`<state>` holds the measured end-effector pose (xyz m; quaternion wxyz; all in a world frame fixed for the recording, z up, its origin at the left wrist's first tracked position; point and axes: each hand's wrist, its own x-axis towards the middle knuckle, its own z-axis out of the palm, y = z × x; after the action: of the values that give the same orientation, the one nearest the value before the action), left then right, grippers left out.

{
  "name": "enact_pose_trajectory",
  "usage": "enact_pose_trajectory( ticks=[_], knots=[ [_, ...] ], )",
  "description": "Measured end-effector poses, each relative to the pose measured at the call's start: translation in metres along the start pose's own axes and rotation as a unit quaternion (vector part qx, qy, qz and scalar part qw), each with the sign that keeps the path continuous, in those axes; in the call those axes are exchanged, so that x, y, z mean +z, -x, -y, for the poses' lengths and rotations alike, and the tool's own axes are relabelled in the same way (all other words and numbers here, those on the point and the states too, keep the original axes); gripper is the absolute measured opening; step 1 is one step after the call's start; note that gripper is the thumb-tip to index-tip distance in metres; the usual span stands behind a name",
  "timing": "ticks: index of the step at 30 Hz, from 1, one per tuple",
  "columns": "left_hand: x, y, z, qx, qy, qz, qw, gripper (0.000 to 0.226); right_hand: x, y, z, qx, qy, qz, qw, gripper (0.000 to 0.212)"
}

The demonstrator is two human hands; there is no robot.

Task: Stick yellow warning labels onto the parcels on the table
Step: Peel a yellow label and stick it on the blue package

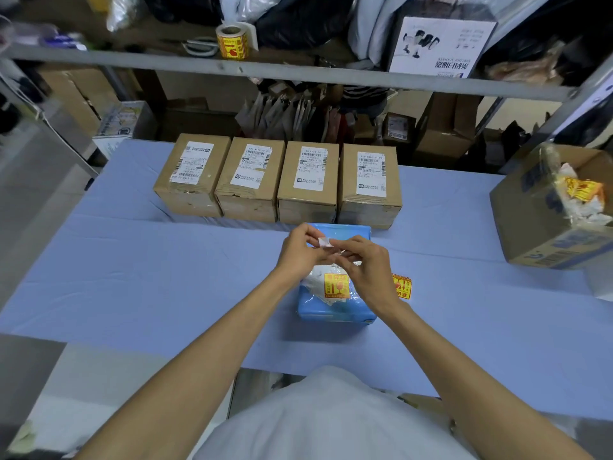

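Hands meet above a blue parcel in the one head-worn view, which looks down over a table covered in pale blue cloth. The left hand pinches a small white scrap of paper between thumb and forefinger, its other fingers curled beneath. The right hand comes in from the other side with its fingers bent, and its fingertips close on the same scrap, though exactly where they grip is hard to make out. The blue parcel lies near the middle of the table, closer to the near edge than to the far one, and carries a yellow warning label stuck over a white patch on its top. A second yellow label shows just beside the parcel's right side, next to the right wrist; I cannot tell whether it lies flat on the cloth. Along the far edge four cardboard parcels stand side by side and touching, each with a white shipping slip on top. At the right edge sits an open carton holding crumpled white and yellow paper. A roll of yellow labels stands on the grey shelf beyond the table.
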<state>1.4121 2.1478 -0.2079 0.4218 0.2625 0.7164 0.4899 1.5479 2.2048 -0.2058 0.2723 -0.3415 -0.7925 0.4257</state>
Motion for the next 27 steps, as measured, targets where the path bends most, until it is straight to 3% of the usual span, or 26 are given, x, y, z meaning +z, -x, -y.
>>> enact_pose_trajectory(
  ticks=[4,7,11,15,19,23,27],
  knots=[
    [0.003,0.003,-0.009,0.005,0.063,0.024,0.998,0.020,-0.006,-0.005,0.000,-0.013,0.005,-0.031,0.999,0.014],
    [0.003,0.002,-0.013,0.006,0.131,0.087,0.988,0.018,-0.009,-0.009,0.002,0.043,-0.021,-0.068,0.997,0.009],
    [0.007,0.003,-0.022,0.044,0.110,0.145,0.982,0.023,-0.016,-0.016,0.004,0.095,-0.011,-0.117,0.988,0.011],
    [0.012,0.000,-0.029,0.068,0.114,0.096,0.987,0.012,-0.022,-0.019,0.011,0.087,-0.040,-0.124,0.988,0.006],
    [0.016,-0.005,-0.033,0.059,0.128,0.043,0.989,0.002,-0.027,-0.021,0.013,0.054,-0.058,-0.078,0.994,0.011],
    [0.016,-0.012,-0.037,0.056,0.109,0.029,0.992,0.005,-0.032,-0.018,0.013,0.071,-0.129,-0.045,0.988,0.018],
    [0.023,-0.016,-0.037,0.057,0.103,0.041,0.992,0.007,-0.034,-0.024,0.010,0.095,-0.137,-0.089,0.982,0.011]
  ],
)
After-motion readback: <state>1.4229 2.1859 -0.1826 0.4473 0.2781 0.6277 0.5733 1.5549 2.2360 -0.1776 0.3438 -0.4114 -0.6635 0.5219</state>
